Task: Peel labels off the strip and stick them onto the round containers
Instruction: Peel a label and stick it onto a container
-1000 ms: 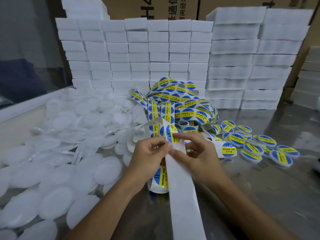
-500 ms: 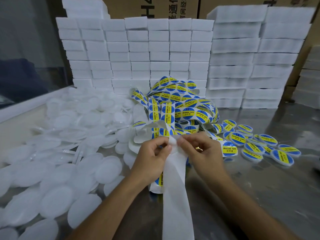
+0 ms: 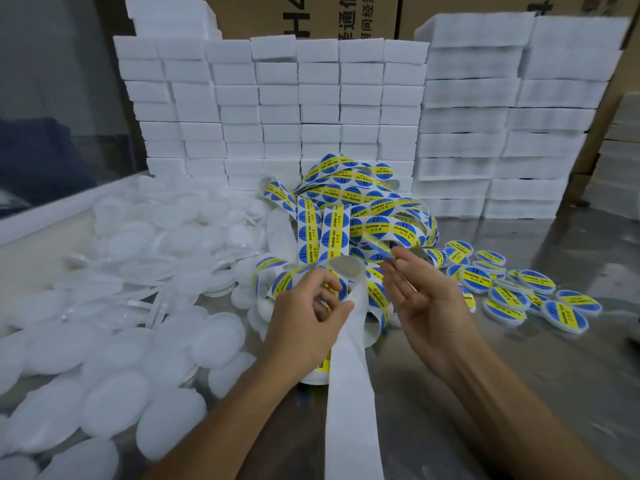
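On the dull, scuffed metal table (image 3: 485, 393), a tangled heap of label strip (image 3: 363, 216) lay in glossy loops, its round blue stickers crossed by yellow bands. From that heap a bare white length of backing paper (image 3: 349, 393), matte and slightly fibrous, ran toward the camera between the forearms. The left hand (image 3: 304, 323) pinched the curled top of this paper between thumb and bent fingers, just where the strip folded over. The right hand (image 3: 426, 303) was raised beside it, palm turned inward, its fingertips nipping a single peeled label (image 3: 379, 247), which showed blurred and edge-on, well clear of the strip.

To the left sprawled a pile of unlabelled round containers (image 3: 114, 306), flat translucent white plastic discs with smooth domed faces. To the right lay a smaller cluster of labelled containers (image 3: 512, 292), each disc capped with a blue and yellow sticker. Behind everything stood stacked white foam blocks (image 3: 294, 109), rectangular and grainy, ranged like brickwork in front of brown cardboard cartons (image 3: 346, 15) printed with dark characters.
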Tool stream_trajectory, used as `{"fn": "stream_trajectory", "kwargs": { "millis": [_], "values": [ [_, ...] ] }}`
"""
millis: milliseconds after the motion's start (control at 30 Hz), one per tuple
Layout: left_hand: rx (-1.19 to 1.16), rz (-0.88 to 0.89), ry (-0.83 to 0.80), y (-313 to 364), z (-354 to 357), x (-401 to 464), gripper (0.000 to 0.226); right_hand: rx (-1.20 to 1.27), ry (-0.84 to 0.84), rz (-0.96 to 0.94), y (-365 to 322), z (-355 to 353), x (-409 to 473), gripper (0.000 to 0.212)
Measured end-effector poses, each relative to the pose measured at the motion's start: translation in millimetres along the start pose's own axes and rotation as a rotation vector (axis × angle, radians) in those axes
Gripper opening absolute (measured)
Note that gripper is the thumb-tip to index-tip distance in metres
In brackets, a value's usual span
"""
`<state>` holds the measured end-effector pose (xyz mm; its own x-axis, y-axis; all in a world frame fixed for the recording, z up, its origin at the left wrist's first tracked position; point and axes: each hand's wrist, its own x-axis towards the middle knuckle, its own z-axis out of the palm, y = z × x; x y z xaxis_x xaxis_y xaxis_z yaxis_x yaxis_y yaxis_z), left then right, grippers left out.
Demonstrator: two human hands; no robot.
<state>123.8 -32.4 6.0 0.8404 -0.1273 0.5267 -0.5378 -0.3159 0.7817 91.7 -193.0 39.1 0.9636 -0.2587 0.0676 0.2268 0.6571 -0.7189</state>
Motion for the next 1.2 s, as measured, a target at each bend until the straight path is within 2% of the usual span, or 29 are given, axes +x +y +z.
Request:
{"fn": "stream_trajectory", "kwargs": {
  "millis": [133,233,300,400,500,600,667,767,900,967,1033,1133,1200],
  "values": [
    [0.067,0.063,-0.039,-4,4,-3,0.008,-0.016,-0.153,0.054,6,4,-3,0.013],
    [0.064,0.127,-0.077,-3,5,-5,0.014,-0.147,-0.223,0.097,13,6,-4,0.037],
    [0.081,0.149,-0.104,-1,4,-5,0.014,-0.209,-0.234,0.108,16,6,-5,0.041],
    [0.004,0.162,-0.102,4,4,-6,0.013,-0.235,-0.206,0.098,16,4,-4,0.037],
    [-0.180,0.154,-0.098,10,3,-6,0.016,-0.252,-0.203,0.102,17,2,-3,0.032],
    [-0.226,0.074,0.010,11,2,-3,0.009,-0.276,-0.210,0.103,21,3,-4,0.021],
    [-0.133,0.088,0.099,10,1,-2,0.008,-0.330,-0.192,0.095,24,4,-4,0.020],
    [0.124,0.286,0.143,10,-3,-2,0.011,-0.368,-0.190,0.097,27,3,-3,0.013],
    [0.297,0.416,0.214,14,-10,-1,0.018,-0.362,-0.225,0.116,31,1,-3,0.029],
    [0.332,0.402,0.243,17,-13,-1,0.034,-0.349,-0.241,0.122,31,-1,-2,0.019],
    [0.346,0.384,0.285,19,-19,1,0.038,-0.328,-0.251,0.146,32,-2,-1,0.017],
    [0.396,0.321,0.408,17,-35,8,0.020,-0.274,-0.264,0.185,30,-5,1,0.023],
    [0.516,0.173,0.479,10,-48,16,0.009,-0.267,-0.258,0.209,28,-6,2,0.028]
  ]
}}
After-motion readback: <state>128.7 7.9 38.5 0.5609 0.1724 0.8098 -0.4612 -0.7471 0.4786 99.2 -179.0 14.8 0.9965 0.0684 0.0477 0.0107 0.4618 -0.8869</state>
